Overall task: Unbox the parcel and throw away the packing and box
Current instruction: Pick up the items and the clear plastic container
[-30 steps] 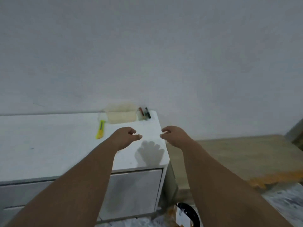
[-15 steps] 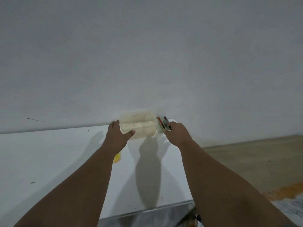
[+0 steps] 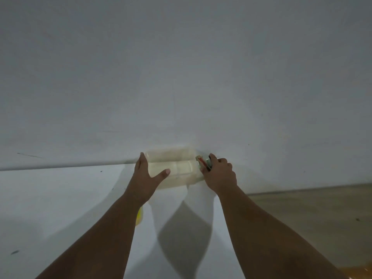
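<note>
A pale cream translucent container [image 3: 177, 168] stands against the wall at the back right corner of the white cabinet top [image 3: 60, 198]. My left hand [image 3: 145, 178] grips its left side, fingers behind it and thumb across its front. My right hand [image 3: 219, 174] is closed on the container's right end, around small red, white and dark items [image 3: 204, 163] that stick up there. No parcel box shows in this view.
A yellow utility knife [image 3: 139, 216] lies on the cabinet top, mostly hidden under my left forearm. A plain wall fills the upper view. Wooden floor [image 3: 312, 214] lies to the right of the cabinet, with an orange patch at the lower right corner.
Both hands reached forward from above the cabinet's front to the container at the wall and took hold of it. The view moved closer to the cabinet.
</note>
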